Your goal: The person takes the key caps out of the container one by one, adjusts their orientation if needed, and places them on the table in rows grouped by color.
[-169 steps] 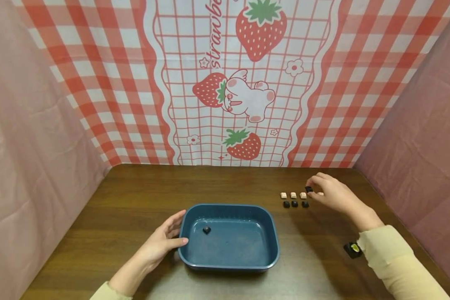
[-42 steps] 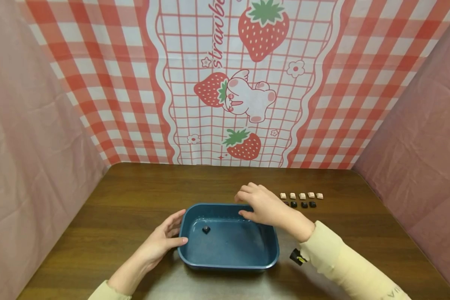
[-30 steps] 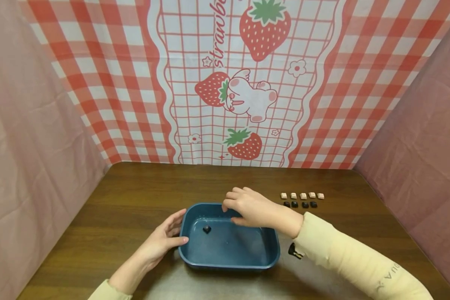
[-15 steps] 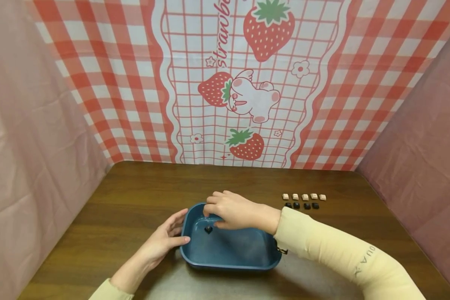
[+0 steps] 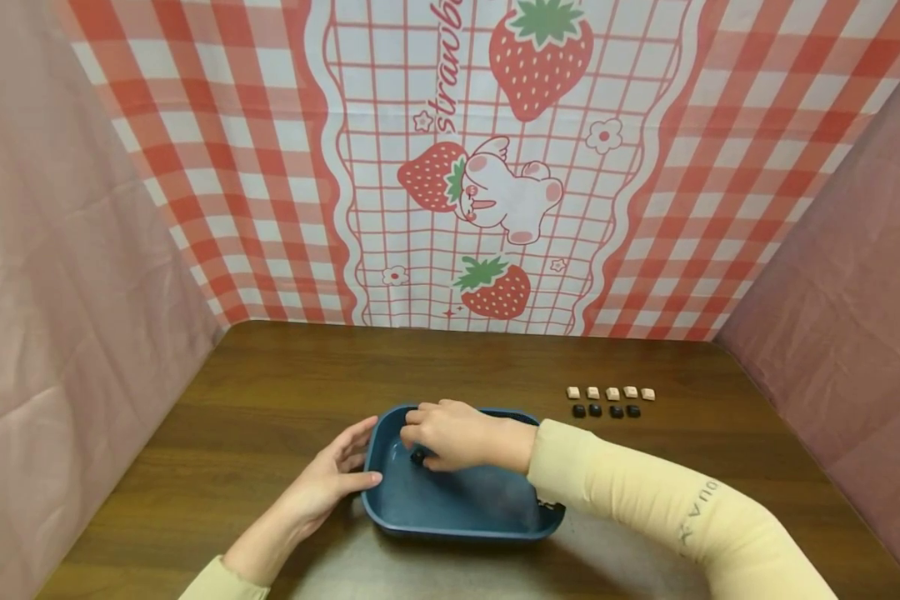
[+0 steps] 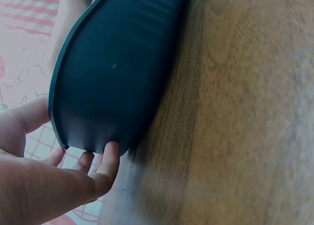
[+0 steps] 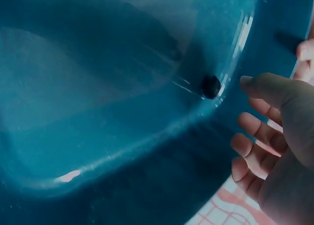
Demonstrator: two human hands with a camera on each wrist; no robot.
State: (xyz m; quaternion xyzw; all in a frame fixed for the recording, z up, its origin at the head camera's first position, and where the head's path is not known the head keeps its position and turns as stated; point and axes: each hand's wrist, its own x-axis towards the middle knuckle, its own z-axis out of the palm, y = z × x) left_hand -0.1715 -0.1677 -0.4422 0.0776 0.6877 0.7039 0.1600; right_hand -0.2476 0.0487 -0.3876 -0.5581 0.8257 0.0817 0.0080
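In the head view a dark blue plastic bin (image 5: 465, 530) sits on the table. My left hand (image 5: 326, 483) grips its left end, thumb over the rim and fingers against the outer wall, as the left wrist view also shows. One black keycap (image 5: 417, 457) lies inside toward the bin's left end. Over it my right hand (image 5: 450, 435) reaches down into the bin, fingers loosely bent. The right wrist view shows that keycap (image 7: 210, 87) on the bin floor by the curved wall, apart from the thumb, with nothing between the fingers.
To the right behind the bin stand two rows on the wooden table (image 5: 285, 375): several cream keycaps (image 5: 612, 394) at the back and several black keycaps (image 5: 596, 410) in front. A strawberry-print checked cloth (image 5: 495, 292) hangs behind, with pink cloth (image 5: 832, 275) at both sides.
A black keycap once pinched in my right hand now stands in the front row. That hand has moved left and down into the bin. My left hand stays on the bin.
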